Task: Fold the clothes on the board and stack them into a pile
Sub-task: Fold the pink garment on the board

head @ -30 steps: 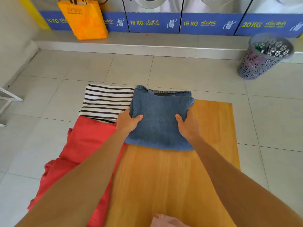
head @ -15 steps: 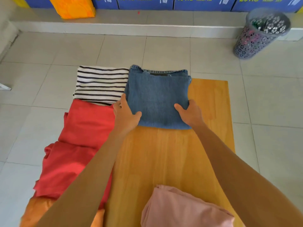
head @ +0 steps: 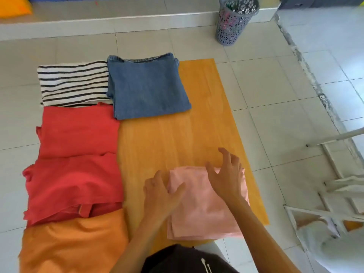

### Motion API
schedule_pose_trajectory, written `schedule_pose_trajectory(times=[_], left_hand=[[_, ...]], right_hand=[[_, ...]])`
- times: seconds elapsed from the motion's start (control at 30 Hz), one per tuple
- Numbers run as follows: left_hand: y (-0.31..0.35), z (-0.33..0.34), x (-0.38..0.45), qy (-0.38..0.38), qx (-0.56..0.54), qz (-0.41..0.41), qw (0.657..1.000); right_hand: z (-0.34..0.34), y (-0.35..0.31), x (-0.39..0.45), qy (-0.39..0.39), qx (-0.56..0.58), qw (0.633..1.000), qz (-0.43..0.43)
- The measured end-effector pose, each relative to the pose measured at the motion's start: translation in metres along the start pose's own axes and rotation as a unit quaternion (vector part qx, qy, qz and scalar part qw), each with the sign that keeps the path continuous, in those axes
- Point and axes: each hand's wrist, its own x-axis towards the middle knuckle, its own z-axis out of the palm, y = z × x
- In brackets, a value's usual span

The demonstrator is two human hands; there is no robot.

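Note:
A wooden board [head: 177, 138] lies on the tiled floor. Folded blue jeans [head: 146, 87] rest on its far left corner, with no hand on them. A folded pink garment [head: 204, 213] lies at the board's near edge. My left hand [head: 160, 196] lies flat against the pink garment's left edge, thumb on top. My right hand [head: 226, 176] hovers over its far right corner with fingers spread. A folded striped top [head: 72, 83], a red garment [head: 76, 160] and an orange garment [head: 72, 241] lie along the board's left side.
A grey perforated laundry basket [head: 235, 20] stands at the back by a raised ledge [head: 110, 24]. A white rack frame [head: 338, 186] is at the right. An orange bag corner [head: 13, 6] shows top left. My dark clothing [head: 183, 261] fills the bottom edge.
Both hands let go of the folded jeans and drew back to the pink garment at the near edge. The view tilted down and turned right.

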Motion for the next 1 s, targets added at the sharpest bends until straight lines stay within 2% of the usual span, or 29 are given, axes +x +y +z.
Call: schedule_pose_trajectory(times=[0.13, 0.23, 0.3, 0.37, 0.47, 0.57, 0.67, 0.83, 1.0], left_hand=[[-0.004, 0.020, -0.020, -0.014, 0.035, 0.020, 0.999], [-0.011, 0.040, -0.030, -0.009, 0.031, 0.022, 0.999], [-0.018, 0.046, -0.031, -0.006, -0.020, 0.009, 1.000], [-0.024, 0.043, -0.032, -0.032, -0.058, 0.004, 0.998], [-0.031, 0.033, -0.033, -0.066, -0.047, 0.001, 0.997], [-0.041, 0.022, -0.034, -0.058, -0.087, 0.007, 0.994], [-0.048, 0.010, -0.036, -0.037, -0.124, 0.012, 0.991], [-0.051, -0.022, -0.026, -0.059, -0.189, 0.028, 0.980], [-0.044, -0.073, 0.000, 0.031, -0.199, 0.086, 0.976]], right_hand=[[0.001, 0.029, -0.034, 0.020, -0.104, 0.994, 0.035], [-0.004, 0.053, -0.051, 0.037, -0.078, 0.984, 0.153], [-0.003, 0.064, -0.062, 0.035, -0.052, 0.981, 0.183], [-0.003, 0.069, -0.068, 0.014, -0.037, 0.985, 0.167], [-0.003, 0.070, -0.067, -0.067, -0.021, 0.988, 0.135], [-0.001, 0.066, -0.067, -0.105, -0.038, 0.989, 0.092], [0.002, 0.050, -0.074, -0.105, -0.010, 0.994, 0.040], [0.026, 0.016, -0.072, -0.048, 0.022, 0.997, -0.059], [0.043, -0.037, -0.028, -0.037, 0.022, 0.990, -0.135]])
